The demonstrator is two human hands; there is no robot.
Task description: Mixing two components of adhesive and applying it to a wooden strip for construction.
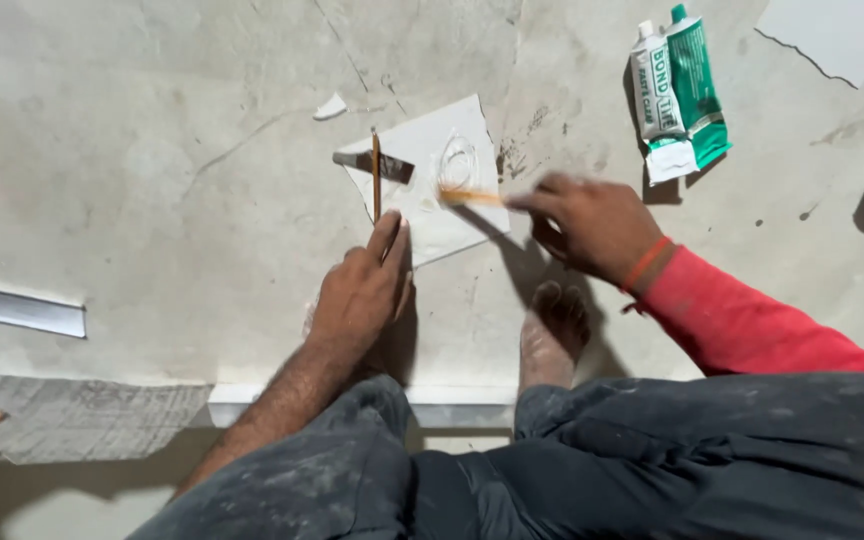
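Person crouches on the grey concrete floor (152,150), both hands down at a white card scrap (432,185) lying flat between the feet and the tubes. Left hand (360,295) presses fingertips on the near edge of the card, right beside a thin brown stick (376,175) that lies on the card pointing away from the person; left grip holds nothing, just pins things flat. A dark flat blade-like piece (372,163) lies crosswise under the stick's far end. Right hand (592,225) pinches a short pale orange stick (470,196), grip narrow and closed on it, tip down in a clear wet blob (457,160) on the card; the stick is blurred. Step in hand looks like stirring or spreading adhesive on the card. Next move seems to call for keeping the card pinned and the tip inside the blob, light pressure so the card doesn't slide. Two adhesive tubes (677,90), white and green, lie well apart at upper right. A grey metal strip (27,310) lies far left, a small white chip (330,106) just beyond the card. Bare foot (552,335) is near the right wrist
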